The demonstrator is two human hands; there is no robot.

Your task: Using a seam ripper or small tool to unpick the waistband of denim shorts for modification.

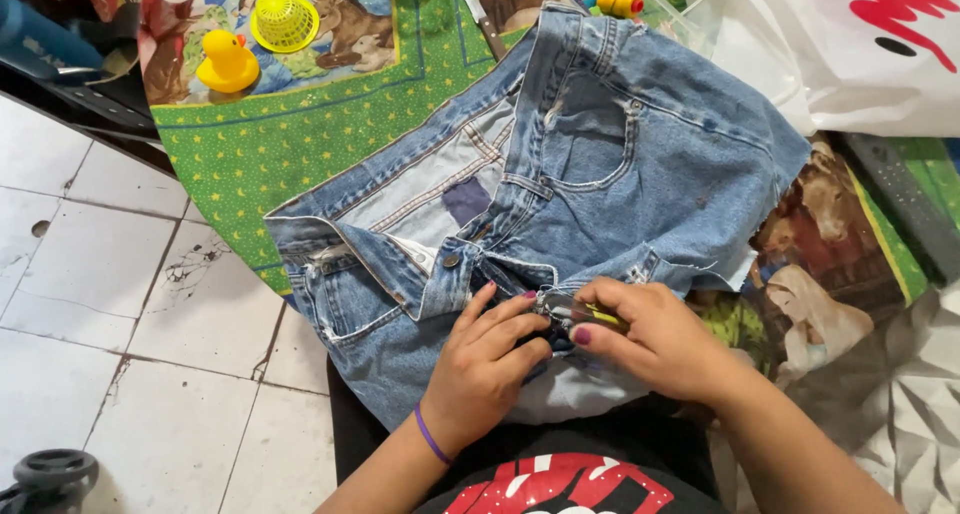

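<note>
A pair of blue denim shorts (620,174) lies open across the table edge and my lap, fly unbuttoned, inner lining showing. My left hand (485,359) presses on the denim near the crotch seam, a purple band on its wrist. My right hand (650,339) pinches a small tool with a clear and yellow handle (590,314), its tip at the seam between both hands. The tool's tip is hidden by my fingers.
A green patterned tablecloth (250,144) covers the table. On it sit a yellow rubber duck (227,62), a yellow mesh basket (283,19) and a knife (480,14). A white plastic bag (850,44) is at the upper right. White floor tiles (120,304) are on the left.
</note>
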